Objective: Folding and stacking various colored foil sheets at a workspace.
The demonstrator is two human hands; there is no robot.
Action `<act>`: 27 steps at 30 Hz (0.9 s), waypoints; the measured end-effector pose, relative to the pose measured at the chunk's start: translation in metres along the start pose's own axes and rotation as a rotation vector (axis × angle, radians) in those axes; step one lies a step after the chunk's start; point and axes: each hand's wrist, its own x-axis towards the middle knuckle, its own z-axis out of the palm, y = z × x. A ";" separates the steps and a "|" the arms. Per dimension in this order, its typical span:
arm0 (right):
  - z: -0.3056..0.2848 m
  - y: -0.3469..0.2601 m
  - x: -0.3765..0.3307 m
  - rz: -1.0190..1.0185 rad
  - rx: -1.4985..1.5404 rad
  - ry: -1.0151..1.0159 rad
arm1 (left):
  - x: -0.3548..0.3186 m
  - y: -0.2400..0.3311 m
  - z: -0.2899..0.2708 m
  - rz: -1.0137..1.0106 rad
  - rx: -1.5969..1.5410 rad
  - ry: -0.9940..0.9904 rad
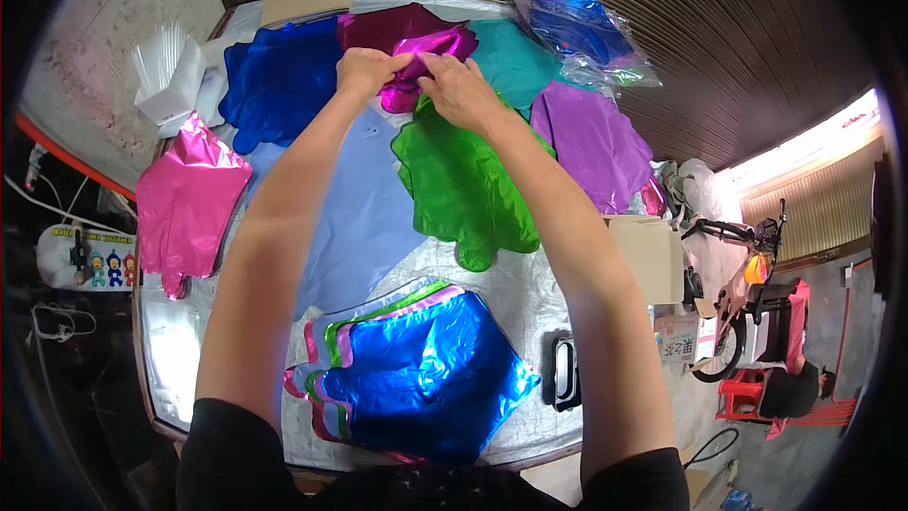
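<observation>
At the far side of the table, my left hand (pixel 371 73) pinches the left side of a shiny magenta foil balloon (pixel 445 44), flat and uninflated. My right hand (pixel 458 91) rests on the same balloon with bent fingers; whether they grip it is unclear. Under it lies a dark magenta pile of foil balloons (pixel 378 26). Blue foil balloons (pixel 274 85) lie to the left, teal ones (pixel 515 52) to the right. Green foil balloons (pixel 473 185) lie below my right hand, and pale blue ones (pixel 355 199) between my forearms.
Nearest me is a fanned stack topped by a blue foil balloon (pixel 426 374), beside a black stapler-like object (pixel 564 372). Pink balloons (pixel 194 203) lie left, purple ones (pixel 596 142) right. A white box of thin sticks (pixel 170 80) and a bagged blue bundle (pixel 577 24) stand at the back.
</observation>
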 end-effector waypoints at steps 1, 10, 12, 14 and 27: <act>0.002 -0.004 0.002 0.061 0.014 -0.096 | 0.001 0.000 -0.002 0.030 -0.011 0.028; 0.011 -0.011 0.008 0.055 -0.039 0.164 | 0.004 0.008 -0.013 0.284 0.148 0.117; 0.015 -0.016 0.013 0.086 -0.070 -0.077 | 0.008 0.015 -0.017 0.273 0.146 0.119; 0.019 -0.018 0.013 0.105 -0.084 -0.200 | 0.014 0.022 -0.019 0.318 0.085 0.149; 0.033 -0.017 0.019 0.068 -0.172 -0.146 | 0.041 0.140 -0.171 0.631 -0.269 0.458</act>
